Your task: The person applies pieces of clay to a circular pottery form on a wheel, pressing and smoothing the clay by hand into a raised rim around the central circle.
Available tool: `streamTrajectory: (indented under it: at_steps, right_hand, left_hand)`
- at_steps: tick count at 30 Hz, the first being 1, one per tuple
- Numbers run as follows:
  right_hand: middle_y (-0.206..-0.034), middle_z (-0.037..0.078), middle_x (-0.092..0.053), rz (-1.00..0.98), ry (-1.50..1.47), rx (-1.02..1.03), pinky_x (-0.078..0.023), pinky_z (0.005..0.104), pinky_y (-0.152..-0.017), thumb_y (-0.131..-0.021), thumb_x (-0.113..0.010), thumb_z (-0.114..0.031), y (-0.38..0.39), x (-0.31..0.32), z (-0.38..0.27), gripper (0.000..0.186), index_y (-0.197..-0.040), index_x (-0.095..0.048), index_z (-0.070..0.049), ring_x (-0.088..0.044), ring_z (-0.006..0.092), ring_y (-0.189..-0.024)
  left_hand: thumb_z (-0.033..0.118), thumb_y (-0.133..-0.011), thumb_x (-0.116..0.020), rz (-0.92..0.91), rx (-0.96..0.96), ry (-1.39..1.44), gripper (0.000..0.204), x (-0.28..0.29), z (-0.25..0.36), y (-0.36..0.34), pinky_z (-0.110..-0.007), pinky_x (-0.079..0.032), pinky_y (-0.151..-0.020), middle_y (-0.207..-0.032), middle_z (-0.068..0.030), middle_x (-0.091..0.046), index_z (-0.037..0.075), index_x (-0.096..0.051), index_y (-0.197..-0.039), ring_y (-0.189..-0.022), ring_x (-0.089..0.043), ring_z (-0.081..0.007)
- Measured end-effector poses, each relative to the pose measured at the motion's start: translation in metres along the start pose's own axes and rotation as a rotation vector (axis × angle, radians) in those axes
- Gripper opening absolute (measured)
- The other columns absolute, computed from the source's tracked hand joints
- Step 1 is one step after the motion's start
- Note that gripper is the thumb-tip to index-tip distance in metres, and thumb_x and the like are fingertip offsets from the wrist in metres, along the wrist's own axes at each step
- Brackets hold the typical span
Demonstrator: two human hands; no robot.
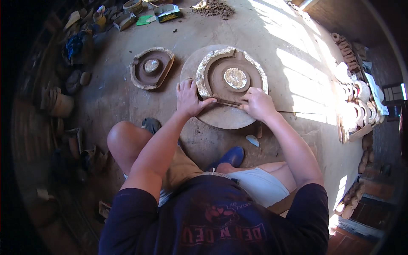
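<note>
In front of me a round plaster mould (202, 80), pale and crusted at the rim, rests on a flat round turntable (229, 121). Brown clay (216, 80) lines it around a pale speckled disc (235, 78). Along the straight near side runs a narrow clay edge (227, 101). My left hand (188, 97) lies against the mould's near left rim, fingers apart and thumb stretched along that edge. At the edge's right end, my right hand (257, 103) has its fingers bent together and touching the clay; what they pinch is hidden.
A smaller clay-lined mould (133, 75) sits on the floor to the left. Crumbled clay (213, 7) and boxes (167, 12) lie at the far side. Shaped clay pieces (359, 104) line the right. Near my blue shoe (233, 156) is a pale shard (253, 140).
</note>
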State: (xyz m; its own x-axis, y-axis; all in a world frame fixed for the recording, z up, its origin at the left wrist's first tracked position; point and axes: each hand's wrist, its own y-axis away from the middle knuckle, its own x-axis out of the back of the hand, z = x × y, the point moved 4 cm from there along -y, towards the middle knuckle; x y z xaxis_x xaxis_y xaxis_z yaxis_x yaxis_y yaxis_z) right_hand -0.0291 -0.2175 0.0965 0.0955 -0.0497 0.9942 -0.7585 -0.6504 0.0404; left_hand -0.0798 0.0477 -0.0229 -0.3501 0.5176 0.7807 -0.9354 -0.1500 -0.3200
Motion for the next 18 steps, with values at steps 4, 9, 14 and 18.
streamTrajectory:
  at_steps: [4, 9, 14, 18]
  right_hand:
    - [-0.108, 0.008, -0.066, -0.067, 0.016, -0.011, -0.059, 0.0468, -0.093, -0.092, -0.08, -0.03, 0.007, -0.002, 0.008, 0.021, -0.094, -0.077, -0.009, -0.066, 0.0317, -0.11]
    - [-0.109, 0.015, -0.067, 0.003, -0.038, -0.005, -0.059, 0.0481, -0.095, -0.093, -0.078, -0.025, 0.009, 0.003, 0.021, 0.02, -0.096, -0.077, -0.005, -0.065, 0.0346, -0.112]
    - [-0.109, 0.016, -0.067, -0.147, 0.048, 0.001, -0.059, 0.0495, -0.096, -0.093, -0.069, -0.013, 0.005, 0.008, 0.012, 0.012, -0.095, -0.077, -0.005, -0.065, 0.0368, -0.112]
    - [-0.107, 0.017, -0.067, 0.072, 0.064, -0.097, -0.059, 0.0502, -0.096, -0.089, -0.062, -0.006, 0.014, 0.038, 0.024, 0.018, -0.097, -0.079, -0.006, -0.064, 0.0386, -0.112]
  left_hand:
    - [0.088, -0.076, -0.073, 0.022, -0.045, -0.052, 0.113, 0.001, 0.006, -0.002, -0.058, -0.028, -0.123, -0.142, -0.0223, -0.053, -0.001, -0.057, -0.143, -0.14, -0.046, -0.0412]
    - [0.088, -0.077, -0.072, -0.002, -0.007, -0.056, 0.113, 0.006, 0.015, 0.002, -0.059, -0.029, -0.122, -0.145, -0.0241, -0.052, -0.001, -0.057, -0.145, -0.142, -0.044, -0.0415]
    - [0.087, -0.078, -0.072, -0.001, 0.012, -0.075, 0.113, 0.003, 0.014, 0.006, -0.058, -0.03, -0.122, -0.146, -0.0252, -0.052, -0.002, -0.056, -0.145, -0.142, -0.045, -0.0424]
    - [0.086, -0.078, -0.072, 0.027, 0.017, -0.081, 0.112, 0.003, 0.017, 0.008, -0.058, -0.029, -0.122, -0.145, -0.0242, -0.052, -0.002, -0.056, -0.145, -0.139, -0.045, -0.0434]
